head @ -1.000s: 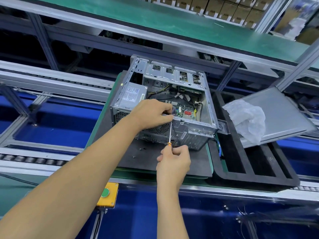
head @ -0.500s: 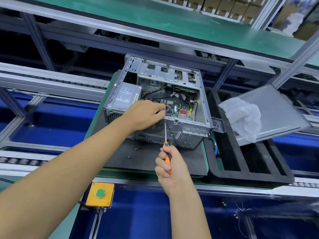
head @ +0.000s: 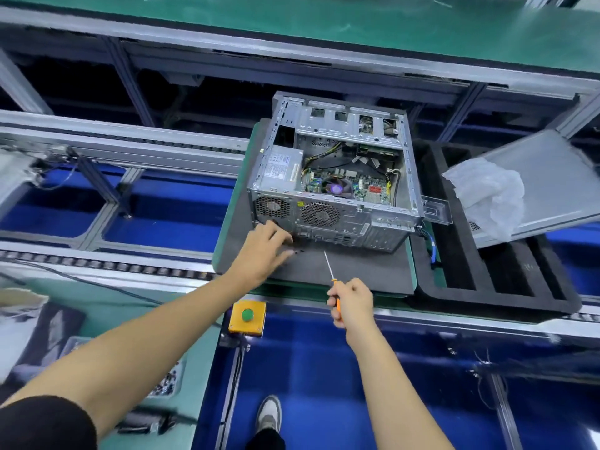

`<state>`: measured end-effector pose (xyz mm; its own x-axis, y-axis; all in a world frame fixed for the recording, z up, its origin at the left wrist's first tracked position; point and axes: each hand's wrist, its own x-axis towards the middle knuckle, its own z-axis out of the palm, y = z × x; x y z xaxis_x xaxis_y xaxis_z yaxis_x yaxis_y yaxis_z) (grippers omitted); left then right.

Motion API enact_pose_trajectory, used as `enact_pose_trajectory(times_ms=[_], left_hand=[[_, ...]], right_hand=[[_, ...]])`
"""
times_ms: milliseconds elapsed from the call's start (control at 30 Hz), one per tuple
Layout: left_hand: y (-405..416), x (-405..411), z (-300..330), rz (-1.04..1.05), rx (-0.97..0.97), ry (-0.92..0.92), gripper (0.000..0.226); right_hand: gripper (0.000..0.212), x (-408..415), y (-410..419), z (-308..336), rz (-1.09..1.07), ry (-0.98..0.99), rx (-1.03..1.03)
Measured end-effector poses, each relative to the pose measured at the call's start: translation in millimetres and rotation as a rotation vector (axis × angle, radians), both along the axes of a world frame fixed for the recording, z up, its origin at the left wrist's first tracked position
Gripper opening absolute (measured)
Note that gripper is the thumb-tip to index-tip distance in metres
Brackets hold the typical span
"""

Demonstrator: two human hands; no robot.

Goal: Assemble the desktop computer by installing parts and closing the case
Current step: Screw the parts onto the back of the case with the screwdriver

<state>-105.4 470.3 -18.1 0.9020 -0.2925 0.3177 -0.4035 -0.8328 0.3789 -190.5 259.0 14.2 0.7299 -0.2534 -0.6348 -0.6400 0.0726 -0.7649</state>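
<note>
An open grey computer case (head: 337, 219) lies on a dark foam pad (head: 357, 271), its motherboard, fan and power supply showing from above. My left hand (head: 263, 251) reaches over the pad at the case's lower left corner, fingers spread towards small black screws (head: 300, 251) lying there. My right hand (head: 352, 302) grips the orange handle of a thin screwdriver (head: 329, 266), whose shaft points up towards the case, its tip apart from the case. The grey side panel (head: 552, 190) leans at the right.
A black foam tray (head: 506, 287) sits right of the pad, with crumpled clear plastic (head: 487, 193) on the panel. A yellow box with a green button (head: 247, 316) hangs at the bench edge. A small tray of screws (head: 165, 383) lies at lower left. My shoe (head: 268, 414) shows below.
My left hand left the top edge of the case and dropped to the pad by the screws. My right hand drew the screwdriver back from the case. The view tilted downward.
</note>
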Motion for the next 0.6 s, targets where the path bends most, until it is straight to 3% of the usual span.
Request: enact_pose_trajectory(times_ms=[67, 133, 433, 500, 600], left_hand=[[12.8, -12.1, -16.2, -0.007, -0.084, 0.271, 0.036], [15.9, -12.2, -28.3, 0.031, -0.145, 0.377, 0.036], [9.6, 4.6, -40.8, -0.002, -0.108, 0.35, 0.004], [9.5, 7.9, -39.5, 0.074, -0.264, 0.421, 0.006], [4.6, 12.1, -33.3, 0.183, -0.695, 0.601, 0.008]], right_hand=[[0.019, -2.6, 0.4, -6.5, 0.045, -0.002, -0.043], [0.02, -2.2, 1.2, -12.0, 0.078, -0.017, -0.059], [0.024, 15.9, 7.4, -27.0, 0.137, -0.027, -0.106], [0.026, 17.6, 8.8, -26.8, 0.134, -0.033, -0.1], [0.022, 18.7, 11.9, -22.5, 0.138, -0.052, -0.093]])
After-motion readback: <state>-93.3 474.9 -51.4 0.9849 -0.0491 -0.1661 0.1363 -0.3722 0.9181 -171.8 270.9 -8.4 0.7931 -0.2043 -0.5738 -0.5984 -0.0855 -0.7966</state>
